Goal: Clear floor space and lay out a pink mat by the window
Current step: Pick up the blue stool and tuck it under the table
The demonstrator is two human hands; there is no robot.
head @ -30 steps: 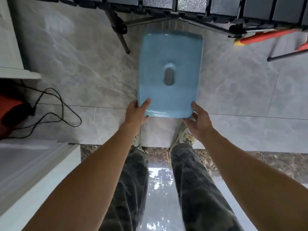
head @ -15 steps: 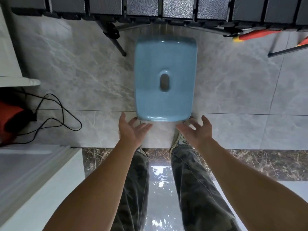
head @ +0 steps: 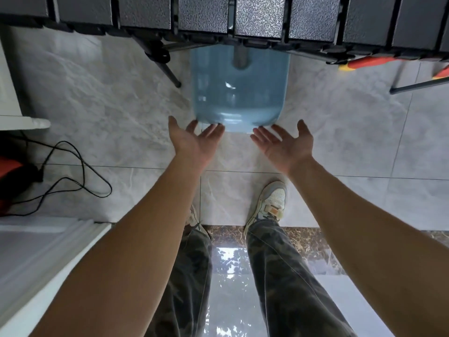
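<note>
Legs: camouflage trousers (head: 279, 276) at 6 o'clock, standing over a glossy patch of floor that mirrors leaves
Shoes: right shoe (head: 271, 203), pale, planted on the grey floor tiles (head: 109, 113) past a dark marble strip (head: 303, 237); left shoe (head: 193, 218) mostly hidden under the left forearm
White unit: a white cabinet edge (head: 36, 263) at 8 o'clock
Cable: a black cable (head: 80, 171) looped on the tiles at 9 o'clock, running to a red object (head: 9, 166) at the picture's left edge
Left hand: left hand (head: 192, 144) stretched forward at 12 o'clock, palm up, fingers straight and spread, holding nothing
Right hand: right hand (head: 286, 147) just beside it, apart from the left, palm up and spread the same way, holding nothing
Contact: both sets of fingertips reach the stool's near rim; I cannot tell whether they touch it
Stool: blue plastic stool (head: 239, 93) on the tiles at 12 o'clock, blurred, its far end hidden by the dark frame above
Tripod: black tripod leg (head: 165, 66) at 11 o'clock, just left of the stool
Tool: red and yellow tool (head: 369, 62) at 2 o'clock
Window: frosted glass panels (head: 201, 13) along the top
</note>
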